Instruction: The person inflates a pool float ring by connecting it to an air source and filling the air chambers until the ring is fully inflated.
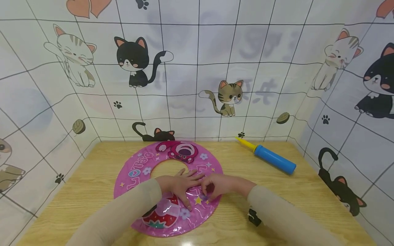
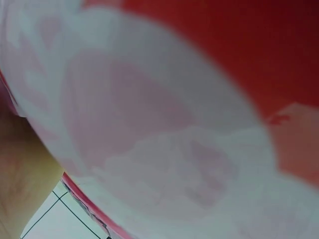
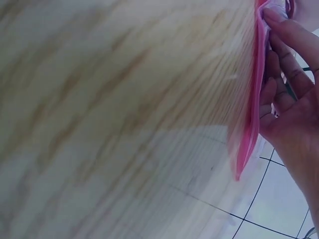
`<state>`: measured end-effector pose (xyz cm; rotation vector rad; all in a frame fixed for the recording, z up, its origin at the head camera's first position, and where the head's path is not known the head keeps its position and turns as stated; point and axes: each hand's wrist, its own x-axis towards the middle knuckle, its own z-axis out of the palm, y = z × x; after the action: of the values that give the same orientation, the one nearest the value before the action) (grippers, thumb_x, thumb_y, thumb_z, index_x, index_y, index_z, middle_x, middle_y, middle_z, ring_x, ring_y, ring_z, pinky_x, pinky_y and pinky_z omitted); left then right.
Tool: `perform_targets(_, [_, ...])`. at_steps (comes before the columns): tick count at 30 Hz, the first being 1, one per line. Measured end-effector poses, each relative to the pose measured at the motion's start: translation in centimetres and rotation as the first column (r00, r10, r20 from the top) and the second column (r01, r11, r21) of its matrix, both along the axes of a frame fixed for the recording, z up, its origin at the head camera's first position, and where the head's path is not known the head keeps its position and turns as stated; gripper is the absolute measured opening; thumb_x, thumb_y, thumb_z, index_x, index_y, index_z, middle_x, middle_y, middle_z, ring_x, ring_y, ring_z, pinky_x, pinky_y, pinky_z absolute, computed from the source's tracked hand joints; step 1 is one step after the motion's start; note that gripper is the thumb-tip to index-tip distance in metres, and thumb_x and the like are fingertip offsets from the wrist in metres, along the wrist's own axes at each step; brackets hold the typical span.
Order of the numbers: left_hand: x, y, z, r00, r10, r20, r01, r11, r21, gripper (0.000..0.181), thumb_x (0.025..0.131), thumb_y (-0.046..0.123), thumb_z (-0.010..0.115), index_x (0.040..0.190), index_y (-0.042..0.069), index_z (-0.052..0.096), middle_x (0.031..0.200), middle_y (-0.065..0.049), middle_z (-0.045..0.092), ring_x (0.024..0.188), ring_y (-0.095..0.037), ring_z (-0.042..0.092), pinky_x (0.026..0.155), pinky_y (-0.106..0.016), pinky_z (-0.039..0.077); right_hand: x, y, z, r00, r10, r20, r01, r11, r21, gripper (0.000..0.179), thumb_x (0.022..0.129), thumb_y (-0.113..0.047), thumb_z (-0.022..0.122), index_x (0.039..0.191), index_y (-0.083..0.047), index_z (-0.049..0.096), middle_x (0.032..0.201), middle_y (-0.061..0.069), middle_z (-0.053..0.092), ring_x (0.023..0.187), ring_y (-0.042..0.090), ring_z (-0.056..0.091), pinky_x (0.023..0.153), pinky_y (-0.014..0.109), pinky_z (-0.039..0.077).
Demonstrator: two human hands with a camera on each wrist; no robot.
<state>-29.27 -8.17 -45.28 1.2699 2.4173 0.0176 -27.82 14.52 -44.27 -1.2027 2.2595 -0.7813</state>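
Observation:
A pink swim ring (image 1: pixel 126 177) with bear, strawberry and flower prints lies on the wooden table, its edge thin and flat in the right wrist view. My left hand (image 1: pixel 184 186) rests on the ring's right band with fingers spread. Close beside it, my right hand (image 1: pixel 220 186) curls its fingers and pinches at the ring's surface near the right edge. A small clear, bluish bit shows by those fingertips; the rest of the pinched part is hidden. In the left wrist view the ring's glossy printed surface (image 2: pixel 224 64) fills most of the picture.
A blue hand pump (image 1: pixel 274 159) with a yellow nozzle lies at the back right of the table (image 1: pixel 243 222). A white cloth (image 1: pixel 184 102) with cat prints and a grid pattern covers the walls behind and at both sides. A small black object (image 1: pixel 254 218) shows beside the right sleeve.

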Motion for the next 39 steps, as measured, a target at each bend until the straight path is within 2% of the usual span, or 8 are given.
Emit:
perform_targets(6, [0.1,-0.1,0.1,1.0,-0.013,0.013,0.012,1.0,0.013,0.111,0.072,0.067,0.074,0.157,0.029,0.013,0.163,0.005,0.001,0.148,-0.027,-0.007,0.113,-0.061,0.0,-0.3,0.2,-0.4,0.999,0.012,0.037,-0.01,0.999,-0.041,0.014,0.078,-0.007,0.081,0.083,-0.013,0.069,0.089,-0.014,0.063,0.095,0.002,0.055,0.09,0.024,0.048])
perform_targets(16, [0.2,-0.2,0.1,1.0,-0.003,0.016,0.003,1.0,0.001,0.114,0.071,0.066,0.074,0.157,0.03,0.009,0.163,0.005,-0.001,0.148,-0.025,-0.008,0.114,-0.06,-0.001,-0.7,0.1,-0.8,0.996,0.084,0.034,-0.079,0.988,-0.133,0.01,0.078,-0.006,0.081,0.079,-0.004,0.071,0.087,-0.002,0.067,0.091,0.002,0.057,0.09,0.024,0.048])
perform_targets(22, [0.4,-0.1,0.5,1.0,-0.005,0.028,0.005,1.0,0.003,0.113,0.072,0.065,0.075,0.157,0.029,0.01,0.163,0.004,0.0,0.148,-0.027,-0.008,0.113,-0.061,-0.001,-0.5,0.1,-0.8,0.995,0.08,0.052,-0.073,0.989,-0.125,0.009,0.076,-0.005,0.081,0.078,-0.004,0.072,0.088,0.0,0.067,0.092,0.004,0.058,0.091,0.025,0.048])
perform_targets(29, [0.5,0.0,1.1,1.0,-0.018,0.011,0.019,0.999,-0.036,0.112,0.072,0.065,0.075,0.157,0.031,0.01,0.163,0.005,-0.002,0.148,-0.025,-0.008,0.114,-0.059,-0.001,0.1,0.5,-0.5,0.997,0.079,0.001,-0.078,0.994,-0.078,0.008,0.074,-0.003,0.082,0.075,-0.008,0.077,0.095,-0.004,0.063,0.095,0.004,0.053,0.09,0.024,0.046])
perform_targets(31, [0.4,0.0,1.1,1.0,-0.022,0.009,0.022,0.999,-0.033,0.112,0.072,0.065,0.075,0.157,0.031,0.01,0.163,0.005,-0.001,0.148,-0.025,-0.008,0.114,-0.06,-0.001,0.2,0.7,-0.5,0.997,0.082,0.007,-0.081,0.993,-0.084,0.007,0.075,-0.003,0.082,0.077,-0.008,0.077,0.097,-0.002,0.063,0.097,0.006,0.054,0.093,0.026,0.046])
perform_targets(34, [0.3,0.0,0.9,1.0,-0.023,0.003,0.023,1.0,-0.011,0.113,0.07,0.066,0.075,0.157,0.032,0.012,0.163,0.005,0.001,0.148,-0.026,-0.007,0.114,-0.061,0.0,0.2,1.2,-0.4,0.998,0.064,0.012,-0.063,0.996,-0.062,0.01,0.075,-0.007,0.082,0.081,-0.013,0.077,0.103,-0.006,0.063,0.104,0.006,0.053,0.099,0.03,0.042])
perform_targets(37, [0.3,-0.1,0.7,1.0,-0.024,-0.005,0.024,0.999,0.026,0.114,0.068,0.068,0.076,0.157,0.031,0.015,0.163,0.004,0.005,0.148,-0.028,-0.004,0.113,-0.063,0.002,0.3,1.9,-0.3,0.999,0.048,0.022,-0.047,0.998,-0.042,0.016,0.075,-0.011,0.083,0.088,-0.017,0.077,0.111,-0.009,0.063,0.112,0.007,0.053,0.106,0.034,0.036])
perform_targets(39, [0.3,-0.1,0.7,1.0,-0.02,-0.004,0.02,0.999,0.05,0.113,0.067,0.068,0.077,0.156,0.03,0.018,0.163,0.004,0.007,0.148,-0.029,-0.002,0.112,-0.064,0.002,0.3,2.3,-0.3,0.998,0.059,0.019,-0.057,0.997,-0.056,0.021,0.075,-0.013,0.083,0.095,-0.016,0.076,0.116,-0.007,0.064,0.116,0.009,0.053,0.108,0.036,0.035])
